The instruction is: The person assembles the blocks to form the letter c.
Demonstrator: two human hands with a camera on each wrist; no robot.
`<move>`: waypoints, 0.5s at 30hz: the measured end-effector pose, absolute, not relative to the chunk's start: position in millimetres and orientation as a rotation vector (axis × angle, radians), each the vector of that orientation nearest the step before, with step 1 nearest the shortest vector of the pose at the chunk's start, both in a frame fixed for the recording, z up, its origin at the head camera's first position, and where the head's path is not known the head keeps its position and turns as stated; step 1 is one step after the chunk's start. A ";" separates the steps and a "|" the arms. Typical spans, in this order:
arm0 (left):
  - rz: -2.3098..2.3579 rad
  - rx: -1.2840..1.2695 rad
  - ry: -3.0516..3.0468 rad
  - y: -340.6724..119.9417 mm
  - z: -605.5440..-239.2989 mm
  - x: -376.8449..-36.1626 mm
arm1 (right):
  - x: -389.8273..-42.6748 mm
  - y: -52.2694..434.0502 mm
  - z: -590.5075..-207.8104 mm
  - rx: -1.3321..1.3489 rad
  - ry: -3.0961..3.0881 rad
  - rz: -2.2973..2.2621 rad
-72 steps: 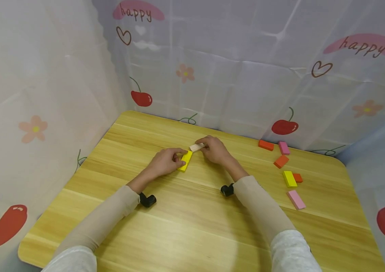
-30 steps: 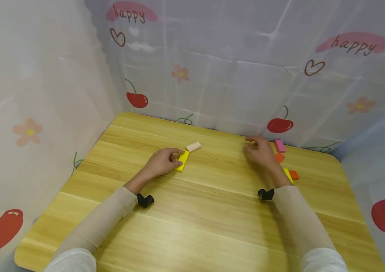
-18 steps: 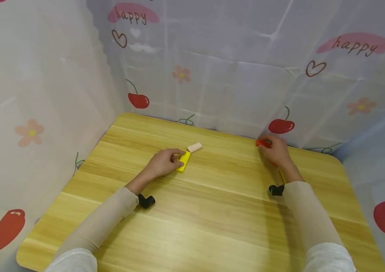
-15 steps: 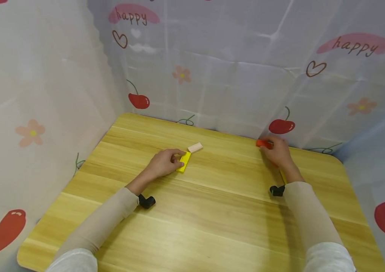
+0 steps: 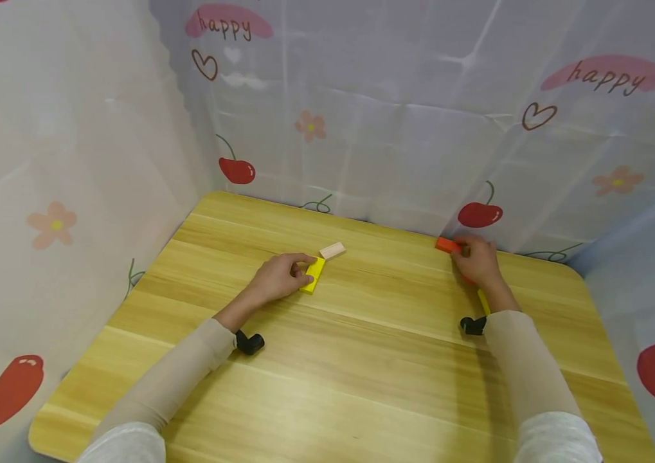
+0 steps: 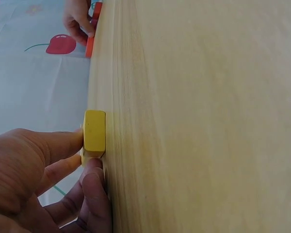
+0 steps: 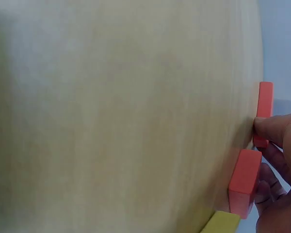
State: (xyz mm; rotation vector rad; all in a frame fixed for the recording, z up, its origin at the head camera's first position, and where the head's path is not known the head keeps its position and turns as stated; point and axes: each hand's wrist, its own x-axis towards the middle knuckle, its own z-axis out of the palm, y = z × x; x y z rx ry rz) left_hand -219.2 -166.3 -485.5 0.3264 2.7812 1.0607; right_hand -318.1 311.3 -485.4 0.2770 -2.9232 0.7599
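My left hand [image 5: 274, 280] pinches a yellow wooden block [image 5: 316, 273] that lies flat left of the table's middle. In the left wrist view the yellow block [image 6: 94, 132] sits between thumb and fingers. A plain wooden block [image 5: 333, 250] lies close to its far end. At the back right, my right hand [image 5: 477, 262] pinches an orange-red block [image 5: 446, 244] by its right end. The right wrist view shows the thumb against this orange-red block [image 7: 265, 99], and a second orange block [image 7: 246, 177] lies just beneath the curled fingers.
Part of another yellow block [image 5: 483, 301] shows beside my right wrist; its end [image 7: 221, 222] also appears in the right wrist view. My right hand and forearm hide other blocks. A printed curtain [image 5: 385, 141] hangs along the back edge of the wooden table [image 5: 304, 386].
My right hand has let go of the plain block, moved right to the back edge and taken hold of the orange-red block. The left hand stays on the yellow block.
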 end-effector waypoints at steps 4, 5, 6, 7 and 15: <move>1.063 0.317 2.778 -166.8 -486.8 -219.7 | -315.8 308.0 -485.2 0.255 -2.931 0.756; 1.062 0.315 2.777 -166.9 -487.4 -220.1 | -315.4 307.3 -485.0 0.250 -2.932 0.755; 1.062 0.313 2.777 -166.8 -487.9 -220.3 | -315.0 306.7 -484.7 0.244 -2.936 0.752; 1.060 0.312 2.777 -166.8 -488.3 -220.5 | -314.8 306.4 -484.6 0.239 -2.938 0.750; 1.062 0.319 2.774 -167.6 -487.8 -221.3 | -315.0 305.4 -487.2 0.240 -2.919 0.739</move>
